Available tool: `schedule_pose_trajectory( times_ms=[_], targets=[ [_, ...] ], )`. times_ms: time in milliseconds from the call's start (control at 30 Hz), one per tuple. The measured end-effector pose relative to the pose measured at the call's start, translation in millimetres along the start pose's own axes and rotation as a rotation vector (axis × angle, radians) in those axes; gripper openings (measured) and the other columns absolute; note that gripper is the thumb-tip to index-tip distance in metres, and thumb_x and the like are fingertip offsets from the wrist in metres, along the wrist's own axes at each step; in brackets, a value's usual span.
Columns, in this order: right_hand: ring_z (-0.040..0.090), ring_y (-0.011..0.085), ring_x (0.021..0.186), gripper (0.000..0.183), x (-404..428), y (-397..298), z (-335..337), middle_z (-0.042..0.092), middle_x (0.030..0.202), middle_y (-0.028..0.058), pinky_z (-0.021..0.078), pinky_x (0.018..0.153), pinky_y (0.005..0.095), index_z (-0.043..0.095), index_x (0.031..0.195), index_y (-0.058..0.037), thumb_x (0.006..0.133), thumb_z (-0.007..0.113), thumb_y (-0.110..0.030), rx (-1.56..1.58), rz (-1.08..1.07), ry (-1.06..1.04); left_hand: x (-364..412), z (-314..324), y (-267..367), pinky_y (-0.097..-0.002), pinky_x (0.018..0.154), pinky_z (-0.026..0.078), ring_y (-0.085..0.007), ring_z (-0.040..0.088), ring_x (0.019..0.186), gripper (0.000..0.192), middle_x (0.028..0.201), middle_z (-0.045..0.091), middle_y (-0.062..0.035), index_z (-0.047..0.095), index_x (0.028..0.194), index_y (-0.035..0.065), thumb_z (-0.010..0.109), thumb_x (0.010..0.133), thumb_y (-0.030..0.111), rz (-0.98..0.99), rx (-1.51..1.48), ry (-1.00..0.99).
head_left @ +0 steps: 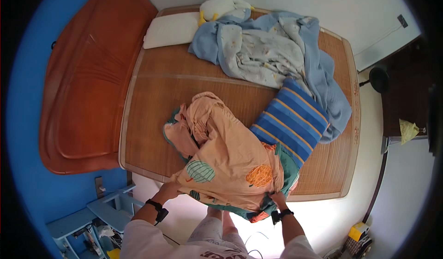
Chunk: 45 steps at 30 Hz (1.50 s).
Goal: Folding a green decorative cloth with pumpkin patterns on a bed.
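A peach quilt point(235, 145) with leaf prints and a green underside lies bunched over the near edge of a bed covered by a brown woven mat point(159, 120). My left hand point(170, 191) grips its near left edge. At its near right edge, my right hand point(278, 200) holds a dark green part of the fabric. A blue pillow with orange stripes point(290, 120) touches the quilt on the right. Beyond the pillow, a crumpled blue and pale patterned blanket point(266, 51) spreads over the far side. The fingertips of both hands are partly hidden by cloth.
A reddish wooden headboard point(93, 103) rises at the left. A white pillow point(173, 30) and a white plush toy point(223, 8) lie at the far left of the bed. Blue shelves point(110, 214) stand at the lower left. A black round object point(379, 79) is beyond the bed's right end.
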State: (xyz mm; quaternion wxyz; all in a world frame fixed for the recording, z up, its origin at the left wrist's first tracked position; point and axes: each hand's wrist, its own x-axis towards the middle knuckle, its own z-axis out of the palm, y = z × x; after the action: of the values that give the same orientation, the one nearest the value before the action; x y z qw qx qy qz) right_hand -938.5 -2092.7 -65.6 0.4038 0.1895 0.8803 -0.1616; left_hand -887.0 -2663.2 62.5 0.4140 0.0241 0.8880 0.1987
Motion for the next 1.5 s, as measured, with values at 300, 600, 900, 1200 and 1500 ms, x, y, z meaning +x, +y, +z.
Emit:
schedule_pose_trajectory(
  times_ms=[300,600,900,1200,1500],
  targets=[
    [0.063,0.02,0.098,0.035,-29.7,-175.3,-360.6,0.066,0.108,0.0097,0.051,0.088,0.0379,0.061,0.117,-0.0055,0.092,0.063,-0.03,0.305,-0.745,-0.027,-39.5,-251.6,-4.7,-0.0437,0.08,0.051,-0.0394,0.063,0.098,0.022,0.101,0.066,-0.0211,0.064,0.105,0.0074,0.056,0.085,0.003,-0.003,-0.34,0.89],
    [0.063,0.0082,0.082,0.025,-430.7,-320.3,-683.9,0.067,0.091,0.0007,0.0495,0.075,0.0247,0.065,0.109,-0.0024,0.091,0.068,-0.018,0.822,-1.339,0.68,-332.1,-502.5,111.1,-0.031,0.075,0.05,-0.0197,0.065,0.082,0.027,0.086,0.066,-0.0117,0.062,0.1,0.0019,0.054,0.078,-0.011,0.279,-0.03,2.02],
    [0.056,0.0084,0.094,0.027,-431.3,-124.6,-691.4,0.065,0.1,0.0055,0.0449,0.087,0.0255,0.063,0.114,0.0016,0.096,0.062,-0.019,0.633,-1.201,1.513,-416.9,-392.0,222.4,-0.0261,0.058,0.041,-0.0098,0.051,0.063,0.012,0.067,0.052,-0.0061,0.054,0.079,0.0003,0.06,0.072,-0.006,0.388,0.048,1.783],
    [0.058,0.0213,0.106,0.041,-237.1,385.8,-660.9,0.058,0.117,0.0072,0.0474,0.096,0.0403,0.052,0.122,-0.0069,0.1,0.049,-0.042,1.615,-1.2,1.085,-285.9,-201.8,214.3,-0.0461,0.07,0.051,-0.0357,0.064,0.082,0.015,0.09,0.065,-0.0134,0.061,0.085,0.0077,0.064,0.071,0.003,0.171,0.274,1.039],
    [0.059,0.0196,0.093,0.036,-250.6,432.8,-575.8,0.06,0.107,0.0067,0.0481,0.089,0.0369,0.053,0.124,-0.0062,0.098,0.05,-0.032,1.629,-1.311,0.977,-221.7,-112.8,203.0,-0.0446,0.073,0.051,-0.035,0.064,0.088,0.02,0.095,0.065,-0.0105,0.062,0.09,0.0088,0.068,0.071,0.004,-0.038,0.116,1.066]
  ],
)
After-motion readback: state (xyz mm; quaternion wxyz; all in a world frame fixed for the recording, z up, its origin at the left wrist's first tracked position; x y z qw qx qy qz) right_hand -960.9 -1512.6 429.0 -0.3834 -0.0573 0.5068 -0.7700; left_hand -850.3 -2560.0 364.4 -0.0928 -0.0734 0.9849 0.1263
